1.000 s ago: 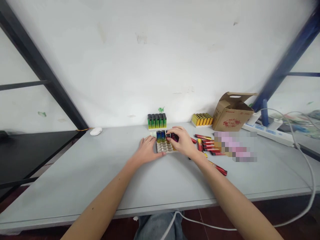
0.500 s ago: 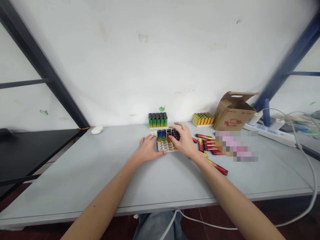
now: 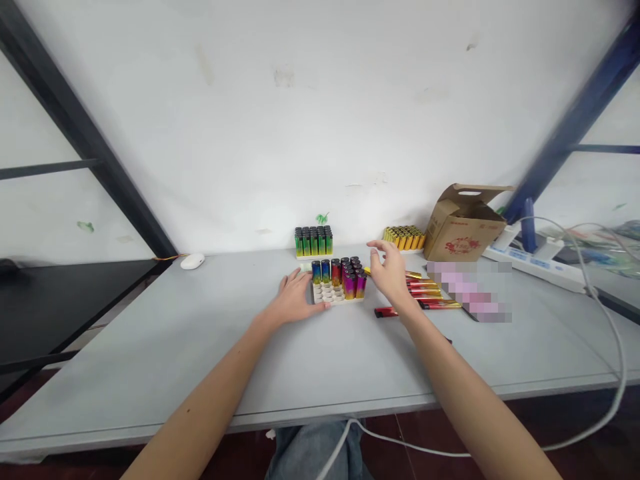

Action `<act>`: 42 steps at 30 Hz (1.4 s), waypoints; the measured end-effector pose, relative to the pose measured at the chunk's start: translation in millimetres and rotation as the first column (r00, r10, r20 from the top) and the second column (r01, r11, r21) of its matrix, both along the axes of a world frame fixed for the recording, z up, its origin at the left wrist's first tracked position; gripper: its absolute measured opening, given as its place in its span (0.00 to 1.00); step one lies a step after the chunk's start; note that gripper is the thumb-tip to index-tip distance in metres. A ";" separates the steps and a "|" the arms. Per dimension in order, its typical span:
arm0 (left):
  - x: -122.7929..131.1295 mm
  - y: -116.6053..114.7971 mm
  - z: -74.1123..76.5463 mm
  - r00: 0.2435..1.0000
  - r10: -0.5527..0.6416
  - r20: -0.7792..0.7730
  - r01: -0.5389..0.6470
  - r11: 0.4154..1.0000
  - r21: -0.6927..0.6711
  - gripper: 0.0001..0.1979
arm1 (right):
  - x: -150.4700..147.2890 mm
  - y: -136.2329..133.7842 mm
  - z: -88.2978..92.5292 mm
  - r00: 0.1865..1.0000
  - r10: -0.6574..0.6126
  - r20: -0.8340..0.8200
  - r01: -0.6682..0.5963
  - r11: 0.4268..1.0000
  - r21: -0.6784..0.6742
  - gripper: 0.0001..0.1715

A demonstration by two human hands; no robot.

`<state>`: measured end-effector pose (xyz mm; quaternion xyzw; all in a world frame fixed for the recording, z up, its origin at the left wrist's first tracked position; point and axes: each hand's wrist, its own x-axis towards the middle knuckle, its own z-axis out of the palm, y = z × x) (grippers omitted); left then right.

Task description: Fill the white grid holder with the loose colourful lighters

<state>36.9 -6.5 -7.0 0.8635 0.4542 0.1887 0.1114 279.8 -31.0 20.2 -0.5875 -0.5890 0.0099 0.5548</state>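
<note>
A small white tray [image 3: 329,295] with round sockets sits mid-table and holds several upright coloured lighters [image 3: 346,275], blue-green ones at the left and red-purple ones at the right. My left hand [image 3: 295,300] rests flat against the tray's left side, fingers stretched out. My right hand [image 3: 391,272] hovers just right of the tray with fingers loosely spread and nothing in them, above a pile of loose red-and-gold lighters [image 3: 425,291] lying on the table [image 3: 200,347].
Against the wall stand a full tray of green lighters [image 3: 313,242] and a tray of yellow ones [image 3: 404,238]. A brown cardboard box [image 3: 465,223], a power strip [image 3: 535,261] with cables, and a white mouse [image 3: 192,261] lie around. A blurred patch covers something right of the loose lighters.
My right hand has let go of the lighters in the tray and moved right, opening over the loose pile. The left hand has stayed at the tray.
</note>
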 end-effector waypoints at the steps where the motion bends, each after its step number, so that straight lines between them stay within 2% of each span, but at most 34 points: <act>1: 0.0 1.2 -0.1 1.000 0.001 -0.008 -0.001 1.000 -0.019 0.40 | 5.1 1.9 -2.8 0.999 -0.038 0.005 0.039 0.997 -0.072 0.18; 3: -0.5 4.3 0.2 1.000 -0.020 -0.017 0.019 0.999 -0.045 0.42 | 12.3 3.8 -9.5 0.990 -0.088 0.110 0.114 0.960 -0.256 0.20; 5: -2.0 7.6 1.2 0.999 -0.031 -0.014 0.031 0.999 -0.035 0.42 | 15.3 3.9 -16.8 0.955 -0.087 0.285 0.197 0.901 -0.387 0.19; 7: -4.6 10.2 2.3 0.999 -0.031 -0.011 0.031 0.999 -0.021 0.41 | 15.9 3.6 -23.8 0.906 -0.057 0.420 0.256 0.864 -0.434 0.15; 10: -9.1 12.1 3.3 1.000 0.009 -0.016 -0.010 0.999 -0.034 0.41 | 16.2 5.3 -31.3 0.902 -0.018 0.432 0.239 0.854 -0.462 0.12; 13: -11.7 11.9 4.5 0.998 0.044 -0.039 -0.046 0.997 -0.055 0.42 | 15.7 8.8 -31.4 0.966 -0.015 0.258 0.135 0.880 -0.455 0.10; 15: -12.0 11.3 5.5 0.997 0.048 -0.059 -0.051 0.997 -0.052 0.42 | 13.6 10.6 -25.9 0.999 0.049 0.015 -0.039 0.910 -0.413 0.09; 16: -11.9 11.0 5.9 0.997 0.048 -0.065 -0.051 0.998 -0.048 0.41 | 12.1 11.3 -21.5 0.983 0.118 -0.142 -0.163 0.914 -0.371 0.10; 17: -11.7 10.9 6.0 0.996 0.049 -0.069 -0.052 0.998 -0.043 0.41 | 10.6 12.0 -16.4 0.927 0.216 -0.308 -0.313 0.897 -0.313 0.12; 18: -11.6 10.9 5.9 0.996 0.050 -0.072 -0.053 0.998 -0.041 0.41 | 9.2 13.0 -10.8 0.834 0.315 -0.453 -0.452 0.861 -0.233 0.15; 20: -11.7 11.4 4.8 0.996 0.049 -0.072 -0.051 0.998 -0.034 0.41 | 7.5 16.3 -0.2 0.633 0.407 -0.658 -0.604 0.792 -0.091 0.21; 22: -12.0 12.2 3.3 0.997 0.040 -0.073 -0.042 0.999 -0.022 0.40 | 7.3 22.1 7.5 0.505 0.402 -0.763 -0.634 0.773 -0.012 0.23; 24: -12.4 12.7 2.6 0.997 0.032 -0.073 -0.032 0.999 -0.012 0.40 | 8.3 29.2 10.9 0.436 0.374 -0.818 -0.612 0.790 0.035 0.22; 27: -13.0 12.1 4.4 0.997 0.014 -0.072 -0.015 1.000 -0.015 0.39 | 10.2 36.8 9.2 0.298 0.350 -0.888 -0.562 0.816 0.133 0.25; 30: -13.3 10.8 7.4 0.998 -0.013 -0.060 0.011 0.999 -0.033 0.38 | 13.0 36.5 5.8 0.156 0.319 -0.935 -0.548 0.816 0.187 0.23; 34: -13.8 11.0 6.7 0.998 -0.020 -0.056 0.018 0.999 -0.044 0.38 | 17.2 30.0 6.4 0.125 0.296 -0.947 -0.601 0.782 0.165 0.18; 37: -14.4 12.4 3.4 0.998 -0.024 -0.052 0.023 0.999 -0.036 0.39 | 17.6 26.7 8.7 0.121 0.335 -0.934 -0.658 0.732 0.177 0.19; 42: -15.3 13.4 0.9 0.998 -0.032 -0.057 0.031 0.999 -0.018 0.39 | 14.9 22.6 12.1 0.119 0.397 -0.910 -0.677 0.702 0.218 0.17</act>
